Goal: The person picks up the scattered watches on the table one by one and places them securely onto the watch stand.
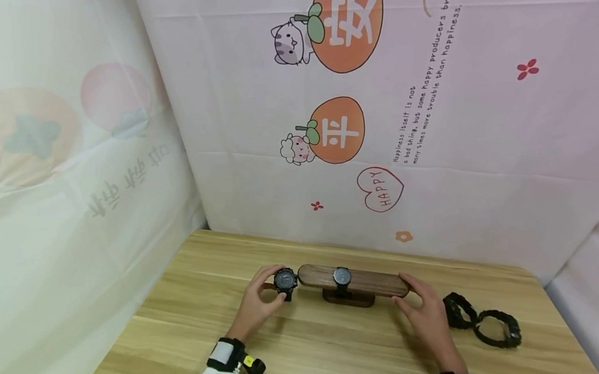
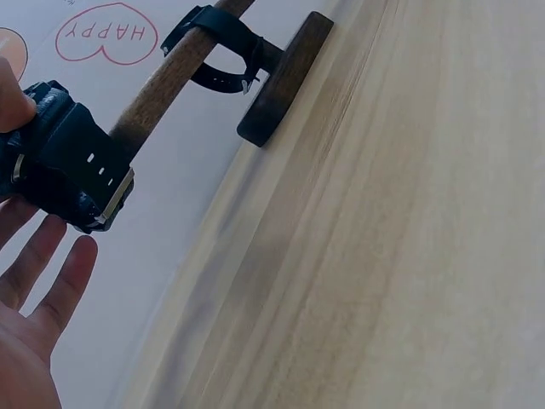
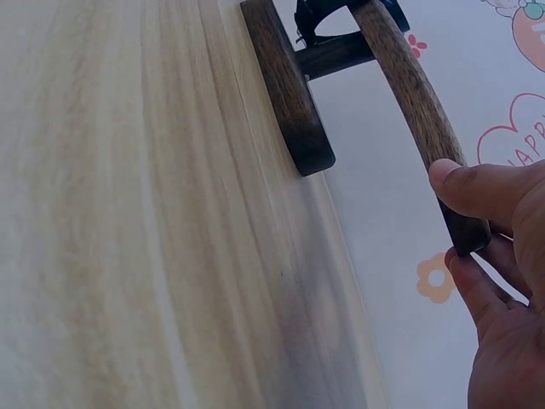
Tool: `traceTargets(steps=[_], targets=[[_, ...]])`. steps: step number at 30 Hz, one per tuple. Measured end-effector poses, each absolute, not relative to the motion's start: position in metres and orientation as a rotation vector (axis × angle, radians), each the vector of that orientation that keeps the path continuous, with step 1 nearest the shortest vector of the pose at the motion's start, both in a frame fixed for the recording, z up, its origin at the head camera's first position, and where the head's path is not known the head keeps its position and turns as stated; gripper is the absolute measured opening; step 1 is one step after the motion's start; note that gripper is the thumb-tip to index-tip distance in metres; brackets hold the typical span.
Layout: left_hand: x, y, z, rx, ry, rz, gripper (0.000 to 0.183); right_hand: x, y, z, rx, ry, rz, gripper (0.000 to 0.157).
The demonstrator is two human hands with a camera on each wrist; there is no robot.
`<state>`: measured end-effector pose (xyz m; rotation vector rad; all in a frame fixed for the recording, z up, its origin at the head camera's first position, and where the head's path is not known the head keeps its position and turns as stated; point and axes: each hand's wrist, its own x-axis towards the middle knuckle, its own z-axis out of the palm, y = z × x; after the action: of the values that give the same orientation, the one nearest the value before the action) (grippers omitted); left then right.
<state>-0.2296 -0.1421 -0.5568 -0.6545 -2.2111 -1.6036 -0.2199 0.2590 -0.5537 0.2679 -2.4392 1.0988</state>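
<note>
My left hand (image 1: 258,302) pinches a black wristwatch (image 1: 285,279) between thumb and fingers, at the left end of a wooden watch stand (image 1: 371,282). In the left wrist view the strap of that watch (image 2: 85,158) meets the end of the bar; whether the bar passes into the loop cannot be made out. My right hand (image 1: 424,314) holds the bar's right end, thumb on one side and fingers on the other. A second black watch (image 1: 342,276) hangs around the bar near its middle, above the stand's dark base (image 3: 289,94).
Two more black watches, one (image 1: 460,311) beside the other (image 1: 499,329), lie on the wooden table (image 1: 317,355) to the right of my right hand. A printed white cloth (image 1: 256,195) hangs behind the table, and another cloth (image 1: 59,249) hangs at the left.
</note>
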Motion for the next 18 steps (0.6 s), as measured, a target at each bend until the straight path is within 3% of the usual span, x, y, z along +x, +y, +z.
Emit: traceTargets(steps=[18], targets=[[-0.243, -0.144, -0.554, -0.612, -2.235, -1.646, 0.067, -0.220, 0.259, -0.555, 0.252, -2.466, 1.137, 0.062]])
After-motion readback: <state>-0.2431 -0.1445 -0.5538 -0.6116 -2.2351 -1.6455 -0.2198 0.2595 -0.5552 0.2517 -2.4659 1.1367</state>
